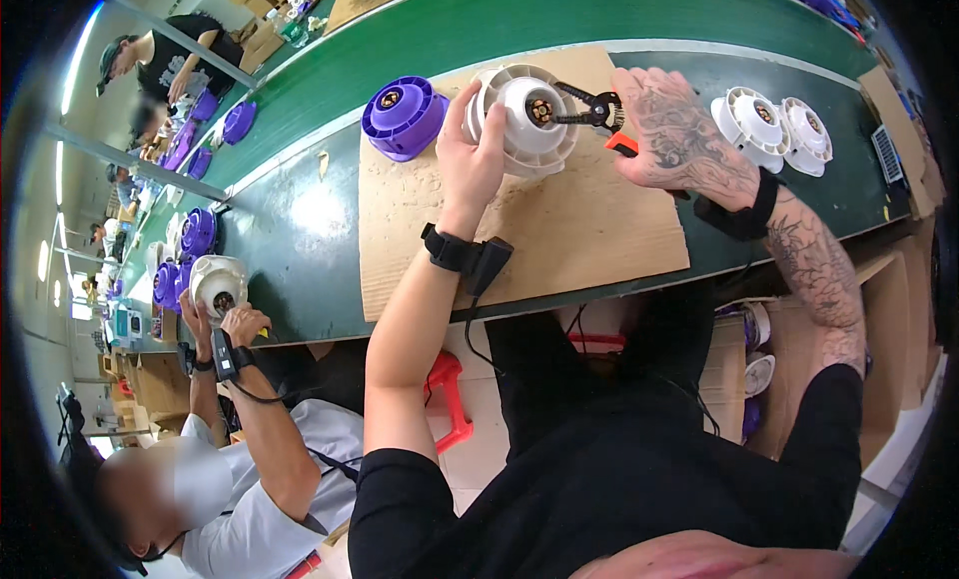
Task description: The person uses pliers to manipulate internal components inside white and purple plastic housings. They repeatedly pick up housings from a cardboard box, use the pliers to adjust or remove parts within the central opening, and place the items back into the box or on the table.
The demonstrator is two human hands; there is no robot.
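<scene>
My left hand [474, 164] grips the left rim of a round white plastic housing [522, 147], steadying it on a cardboard sheet [599, 229]. At the hub of the housing sits a brass-coloured centre in a dark ring. My right hand [679, 129] is closed around black pliers [597, 113] with orange on the handle. Their two thin jaws are spread, one tip at the hub and the other near the upper rim. Left of the housing, a similar purple housing [405, 119] rests on the cardboard.
Two white housings [751, 127] stand on the green bench at the right, near an upright cardboard piece [904, 129]. A green conveyor [450, 34] runs behind. To my left, a co-worker's hands [240, 324] hold a white housing. Open boxes [879, 319] stand at lower right.
</scene>
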